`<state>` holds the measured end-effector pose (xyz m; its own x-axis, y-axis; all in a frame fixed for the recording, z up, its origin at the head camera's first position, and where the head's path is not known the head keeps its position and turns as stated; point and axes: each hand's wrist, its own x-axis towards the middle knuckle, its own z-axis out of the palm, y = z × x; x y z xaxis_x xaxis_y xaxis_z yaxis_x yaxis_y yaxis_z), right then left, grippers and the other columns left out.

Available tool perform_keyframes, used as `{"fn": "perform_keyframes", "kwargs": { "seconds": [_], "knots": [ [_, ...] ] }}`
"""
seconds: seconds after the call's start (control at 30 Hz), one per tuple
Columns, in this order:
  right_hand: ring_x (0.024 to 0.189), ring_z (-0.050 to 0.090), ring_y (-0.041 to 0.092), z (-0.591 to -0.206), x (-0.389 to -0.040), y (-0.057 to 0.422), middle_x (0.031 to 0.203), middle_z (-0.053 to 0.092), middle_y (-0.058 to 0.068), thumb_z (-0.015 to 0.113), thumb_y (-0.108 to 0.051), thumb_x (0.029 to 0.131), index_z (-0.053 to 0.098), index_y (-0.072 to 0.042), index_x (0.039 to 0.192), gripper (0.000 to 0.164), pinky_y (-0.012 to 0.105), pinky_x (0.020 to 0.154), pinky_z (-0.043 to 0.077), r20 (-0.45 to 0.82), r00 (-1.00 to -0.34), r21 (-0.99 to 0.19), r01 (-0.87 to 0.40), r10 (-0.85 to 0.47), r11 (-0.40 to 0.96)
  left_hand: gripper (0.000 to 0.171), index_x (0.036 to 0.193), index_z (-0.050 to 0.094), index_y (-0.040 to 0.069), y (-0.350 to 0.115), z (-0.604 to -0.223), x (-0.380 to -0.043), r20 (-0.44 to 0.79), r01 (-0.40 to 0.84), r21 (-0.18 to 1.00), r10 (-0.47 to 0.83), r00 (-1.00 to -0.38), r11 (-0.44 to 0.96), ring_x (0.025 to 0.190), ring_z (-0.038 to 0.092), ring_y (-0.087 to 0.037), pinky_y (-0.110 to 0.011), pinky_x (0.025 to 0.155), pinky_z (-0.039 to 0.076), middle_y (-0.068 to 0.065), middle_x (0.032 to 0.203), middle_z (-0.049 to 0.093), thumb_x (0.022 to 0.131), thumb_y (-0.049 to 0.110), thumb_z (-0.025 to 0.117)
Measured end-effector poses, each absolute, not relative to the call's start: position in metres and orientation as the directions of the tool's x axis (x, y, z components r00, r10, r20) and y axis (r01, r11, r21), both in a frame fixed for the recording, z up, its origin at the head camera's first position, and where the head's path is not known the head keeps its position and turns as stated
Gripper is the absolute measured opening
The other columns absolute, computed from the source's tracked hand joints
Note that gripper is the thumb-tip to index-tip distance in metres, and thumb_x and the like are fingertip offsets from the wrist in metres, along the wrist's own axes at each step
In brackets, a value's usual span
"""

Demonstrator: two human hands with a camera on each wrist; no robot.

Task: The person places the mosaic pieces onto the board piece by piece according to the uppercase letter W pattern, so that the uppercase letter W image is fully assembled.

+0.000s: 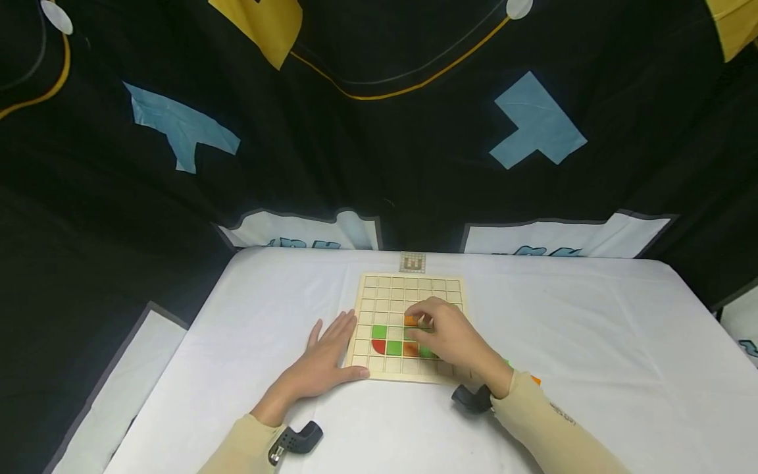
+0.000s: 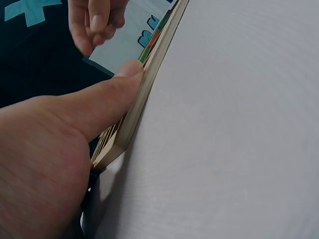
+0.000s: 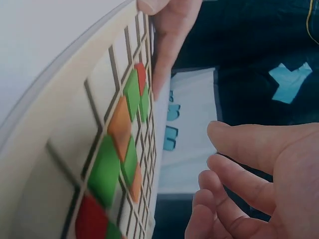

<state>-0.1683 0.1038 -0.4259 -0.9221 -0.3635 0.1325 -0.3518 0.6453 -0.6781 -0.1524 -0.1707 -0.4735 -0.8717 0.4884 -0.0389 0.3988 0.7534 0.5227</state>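
A pale wooden grid board lies on the white tablecloth, with several coloured tiles in its cells near the middle. Among them are a green tile, a red rounded tile and an orange tile. My left hand rests at the board's left side, fingers spread, thumb on its near left corner. Over the tiles hovers my right hand, thumb and forefinger apart beside an orange tile. The right wrist view shows nothing between its loosely bent fingers. In the head view this hand hides some tiles.
Beyond the board's far edge is a small square patterned piece. Another orange piece shows past my right forearm, partly hidden. Dark wrist devices sit on both sleeves. A black curtain hangs behind the table.
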Motion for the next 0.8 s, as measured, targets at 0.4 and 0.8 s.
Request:
{"fn": "perform_keyframes", "kwargs": {
  "seconds": [0.4, 0.8],
  "knots": [
    [0.086, 0.057, 0.016, -0.417, -0.150, 0.161, 0.104, 0.069, 0.005, 0.077, -0.011, 0.088, 0.073, -0.006, 0.114, 0.027, 0.032, 0.072, 0.052, 0.193, -0.934, -0.658, -0.351, -0.302, 0.666, 0.107, 0.159, 0.016, -0.001, -0.169, -0.474, -0.151, -0.040, 0.392, 0.524, 0.481, -0.876, 0.757, 0.155, 0.004, -0.028, -0.057, 0.120, -0.009, -0.013, 0.168, 0.010, 0.088, 0.060, 0.067],
    [0.089, 0.057, 0.016, -0.419, -0.121, 0.211, 0.104, 0.069, 0.004, 0.078, -0.012, 0.088, 0.073, -0.008, 0.114, 0.027, 0.029, 0.073, 0.053, 0.233, -0.951, -0.637, -0.306, -0.201, 0.707, 0.108, 0.160, 0.014, 0.000, -0.168, -0.473, -0.152, -0.045, 0.390, 0.518, 0.480, -0.876, 0.761, 0.155, 0.003, -0.028, -0.058, 0.120, -0.009, -0.012, 0.168, 0.008, 0.088, 0.061, 0.067]
  ]
}}
